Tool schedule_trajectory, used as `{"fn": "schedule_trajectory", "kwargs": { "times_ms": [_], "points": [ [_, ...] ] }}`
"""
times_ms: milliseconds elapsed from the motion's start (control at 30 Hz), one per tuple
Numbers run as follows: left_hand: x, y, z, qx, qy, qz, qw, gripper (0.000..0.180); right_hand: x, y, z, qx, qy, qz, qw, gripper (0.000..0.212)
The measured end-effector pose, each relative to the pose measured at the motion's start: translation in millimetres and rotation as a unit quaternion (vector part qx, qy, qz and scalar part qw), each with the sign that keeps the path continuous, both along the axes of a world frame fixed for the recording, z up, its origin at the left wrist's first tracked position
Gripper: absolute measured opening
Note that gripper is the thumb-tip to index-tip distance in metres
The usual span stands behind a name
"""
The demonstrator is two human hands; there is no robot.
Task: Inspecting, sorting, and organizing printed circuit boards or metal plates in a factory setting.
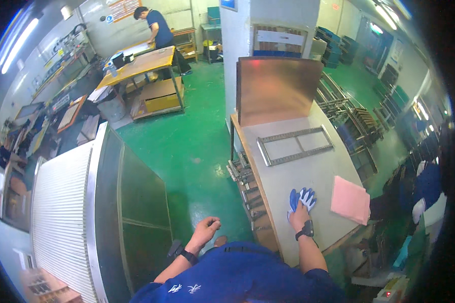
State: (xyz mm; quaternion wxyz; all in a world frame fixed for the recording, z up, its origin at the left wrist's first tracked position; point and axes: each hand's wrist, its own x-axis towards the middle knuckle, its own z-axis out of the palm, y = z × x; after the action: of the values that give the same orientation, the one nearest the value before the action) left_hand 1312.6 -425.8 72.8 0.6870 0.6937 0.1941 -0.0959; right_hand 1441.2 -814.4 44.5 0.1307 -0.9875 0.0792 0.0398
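On the grey-topped workbench (313, 174), my right hand (299, 216) grips a pair of blue and white work gloves (302, 198). A folded pink sheet (350, 199) lies to the right of the gloves. Farther back rests a flat rectangular metal frame (296, 145) with a crossbar. Behind it, a large copper-coloured sheet (278, 93) stands upright at the bench's far end. My left hand (206, 233) hangs over the floor beside the bench, its fingers curled in and nothing visible in them. Both wrists wear black bands.
A tall metal cabinet with a ribbed white side (65, 197) stands at my left. Green floor (197, 151) runs between it and the bench. A pillar (275, 15) rises behind the bench; metal racks (351, 116) stand to its right. Another person (159, 28) works at a far yellow-edged table (136, 68).
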Motion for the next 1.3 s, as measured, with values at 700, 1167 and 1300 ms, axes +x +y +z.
{"fn": "schedule_trajectory", "kwargs": {
  "times_ms": [700,1167,1300],
  "points": [
    [1,58,-18,0.065,-0.03,-0.009,0.997,0.034,-4,-27,-18,-0.068,0.023,0.034,0.997,0.05],
    [8,96,-42,0.051,-0.01,0.005,0.999,0.034,-14,36,45,-0.109,-0.005,0.101,0.989,0.085],
    [4,101,-27,0.062,0.002,0.008,0.998,0.031,-13,55,68,-0.101,0.08,0.058,0.99,0.082]
  ]
}}
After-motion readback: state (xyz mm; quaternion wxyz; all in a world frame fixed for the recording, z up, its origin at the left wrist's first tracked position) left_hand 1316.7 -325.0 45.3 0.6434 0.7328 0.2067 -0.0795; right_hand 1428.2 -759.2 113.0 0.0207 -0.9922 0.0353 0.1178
